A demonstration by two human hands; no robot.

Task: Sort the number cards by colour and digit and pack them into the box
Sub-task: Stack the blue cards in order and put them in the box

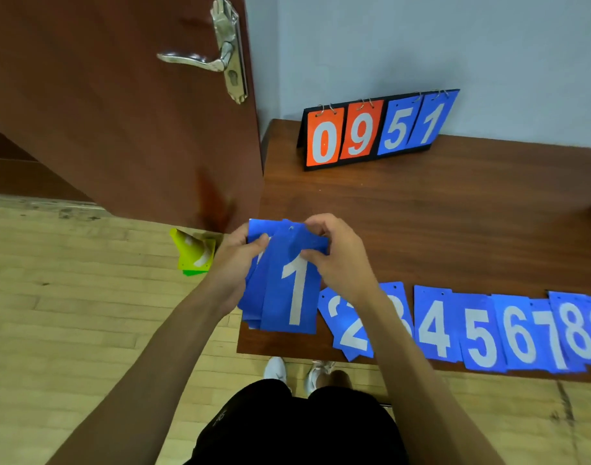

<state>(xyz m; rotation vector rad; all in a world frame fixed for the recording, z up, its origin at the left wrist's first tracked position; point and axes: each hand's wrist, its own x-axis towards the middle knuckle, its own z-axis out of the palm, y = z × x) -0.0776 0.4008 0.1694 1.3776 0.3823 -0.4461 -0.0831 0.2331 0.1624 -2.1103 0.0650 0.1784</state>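
dark wood table (455, 209), pale plank floor (69, 280), brown door (103, 112) | left hand (235, 260) + right hand (337, 256) pinching stack of blue plastic number cards (287, 286), "1" on top | row of blue cards 2–9 (482, 330) flat at table edge

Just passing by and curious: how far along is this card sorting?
Done: blue cards 2 through 9 lie in a row along the table edge. In hand: both the left hand and right hand hold a blue stack with 1 on top. Left: no box shows, so packing hasn't started; the scoreboard still carries cards.
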